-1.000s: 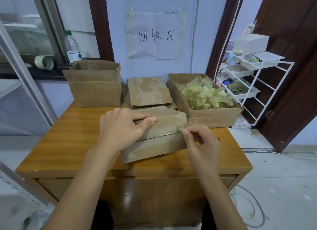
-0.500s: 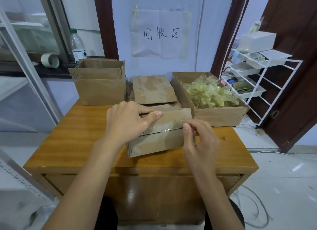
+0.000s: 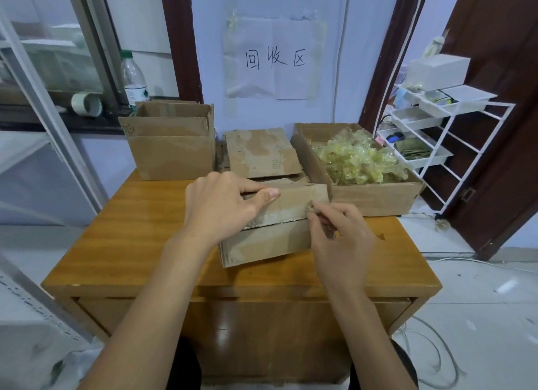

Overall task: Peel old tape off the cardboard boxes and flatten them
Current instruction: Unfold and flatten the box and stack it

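the small cardboard box (image 3: 273,223) sits in the middle of the wooden table (image 3: 122,244). the left hand (image 3: 221,206) holds its top down, fingers curled over it. the right hand (image 3: 334,229) pinches a bit of tape (image 3: 310,206) at the box's right end. the box looks light and bendy, so hold it firm and pull the thin, sticky tape slowly.

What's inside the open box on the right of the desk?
The open box holds a heap of crumpled yellowish tape, piled above its rim. Anything beneath the heap, and the box floor, is covered.
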A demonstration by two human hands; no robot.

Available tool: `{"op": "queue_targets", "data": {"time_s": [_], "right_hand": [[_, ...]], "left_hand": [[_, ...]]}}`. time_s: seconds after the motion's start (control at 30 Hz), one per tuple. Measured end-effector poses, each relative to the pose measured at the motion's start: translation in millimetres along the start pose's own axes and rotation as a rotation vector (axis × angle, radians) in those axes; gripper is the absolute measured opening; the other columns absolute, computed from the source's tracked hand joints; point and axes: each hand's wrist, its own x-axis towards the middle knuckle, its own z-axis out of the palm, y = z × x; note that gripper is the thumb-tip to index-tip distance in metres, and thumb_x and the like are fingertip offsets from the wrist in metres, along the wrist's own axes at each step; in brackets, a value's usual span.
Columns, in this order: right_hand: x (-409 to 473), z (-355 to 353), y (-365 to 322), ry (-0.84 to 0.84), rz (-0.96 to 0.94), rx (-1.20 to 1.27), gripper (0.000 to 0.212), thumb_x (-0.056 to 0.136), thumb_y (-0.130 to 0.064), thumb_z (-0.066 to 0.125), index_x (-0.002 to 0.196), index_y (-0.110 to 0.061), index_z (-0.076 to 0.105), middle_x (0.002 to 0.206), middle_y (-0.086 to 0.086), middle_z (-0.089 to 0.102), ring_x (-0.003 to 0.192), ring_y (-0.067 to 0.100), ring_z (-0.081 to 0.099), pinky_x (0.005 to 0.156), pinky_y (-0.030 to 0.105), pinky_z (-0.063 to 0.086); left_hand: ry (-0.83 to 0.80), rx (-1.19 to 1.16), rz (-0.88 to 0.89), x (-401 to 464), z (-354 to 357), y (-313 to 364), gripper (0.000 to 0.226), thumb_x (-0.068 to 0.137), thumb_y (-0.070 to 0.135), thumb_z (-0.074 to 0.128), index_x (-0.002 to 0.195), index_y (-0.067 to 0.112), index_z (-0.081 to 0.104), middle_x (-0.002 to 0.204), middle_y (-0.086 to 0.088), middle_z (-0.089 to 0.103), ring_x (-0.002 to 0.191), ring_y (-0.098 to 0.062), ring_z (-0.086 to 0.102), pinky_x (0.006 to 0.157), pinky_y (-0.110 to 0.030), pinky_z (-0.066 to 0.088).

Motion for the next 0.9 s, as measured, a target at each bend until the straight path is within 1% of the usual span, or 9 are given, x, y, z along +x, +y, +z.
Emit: {"op": "queue_targets", "data": {"time_s": [0.13,0.23,0.33,0.47,0.57,0.63,0.77,0.83,0.9], "right_hand": [[-1.1,5.2,-2.0,-0.003,0.053,0.071,0.012,0.092,-0.004,0.076,0.099,-0.013,0.076,0.099,-0.004,0.066,0.088,0.005,0.063,0.075,0.015,0.053],[-1.2,3.7,-5.8,-0.038,0.066,0.080,0.013,0.094,-0.005,0.072,0.098,-0.017,0.070,0.100,-0.006,0.062,0.091,0.007,0.061,0.077,0.020,0.054],[-9.0,4.1,-12.2,-0.110,-0.017,0.104,0.017,0.095,-0.003,0.070,0.098,-0.020,0.067,0.101,-0.007,0.061,0.093,0.007,0.060,0.078,0.020,0.052],[-26.9,12.7,-19.1,-0.197,-0.172,0.053,0.005,0.097,-0.015,0.063,0.101,-0.015,0.066,0.106,-0.005,0.059,0.097,0.009,0.056,0.080,0.024,0.052],[-32.1,9.4,-18.0,-0.192,-0.096,0.143,0.019,0.097,-0.028,0.061,0.107,-0.014,0.068,0.117,-0.002,0.060,0.110,0.014,0.058,0.089,0.019,0.049],[-33.8,4.4,-14.6,-0.157,-0.051,0.199,0.023,0.100,-0.029,0.058,0.111,-0.014,0.071,0.118,-0.004,0.067,0.113,0.014,0.063,0.092,0.022,0.053],[-30.1,-2.2,-9.9,-0.024,0.092,0.245,0.013,0.100,-0.017,0.067,0.111,-0.016,0.073,0.100,-0.013,0.074,0.097,0.009,0.070,0.082,0.027,0.058],[-24.7,-3.6,-10.1,-0.002,0.167,0.291,0.023,0.094,-0.009,0.075,0.116,-0.015,0.070,0.096,-0.012,0.074,0.095,0.012,0.071,0.083,0.025,0.057],[-18.6,-2.9,-8.2,-0.008,0.167,0.288,0.030,0.091,-0.010,0.078,0.120,-0.014,0.069,0.095,-0.010,0.073,0.094,0.012,0.070,0.082,0.024,0.057]], "left_hand": [[0.001,-0.011,-0.011,2.9,-1.4,-0.5,0.036,0.089,0.080,0.050,0.103,0.058,0.075,0.066,0.018,0.068,0.068,-0.006,0.055,0.056,-0.026,0.034],[0.003,-0.021,-0.023,4.9,-2.1,-1.7,0.035,0.088,0.082,0.051,0.100,0.059,0.074,0.062,0.019,0.064,0.067,-0.006,0.054,0.055,-0.026,0.033],[-0.007,-0.008,-0.031,5.7,-2.0,-0.8,0.036,0.088,0.082,0.050,0.100,0.059,0.075,0.060,0.018,0.063,0.065,-0.006,0.053,0.055,-0.026,0.033],[-0.017,0.035,-0.008,4.4,0.9,6.1,0.036,0.090,0.080,0.049,0.104,0.059,0.074,0.054,0.011,0.060,0.063,-0.009,0.054,0.056,-0.027,0.037],[-0.020,0.043,0.000,3.6,1.8,7.3,0.036,0.091,0.080,0.048,0.104,0.059,0.074,0.053,0.010,0.060,0.062,-0.010,0.055,0.056,-0.027,0.039],[-0.018,0.044,0.002,4.6,1.7,5.7,0.038,0.090,0.081,0.047,0.105,0.059,0.074,0.054,0.010,0.061,0.063,-0.012,0.057,0.058,-0.028,0.043],[-0.013,0.045,0.002,6.6,2.8,4.0,0.038,0.090,0.082,0.047,0.104,0.059,0.074,0.059,0.011,0.065,0.067,-0.013,0.059,0.057,-0.027,0.041],[-0.012,0.042,0.000,5.9,3.0,3.9,0.036,0.090,0.081,0.048,0.103,0.060,0.074,0.059,0.010,0.066,0.067,-0.012,0.058,0.057,-0.027,0.040],[-0.013,0.048,0.002,4.8,3.2,4.0,0.037,0.090,0.082,0.047,0.105,0.060,0.073,0.061,0.010,0.067,0.067,-0.011,0.058,0.057,-0.026,0.042]]}}
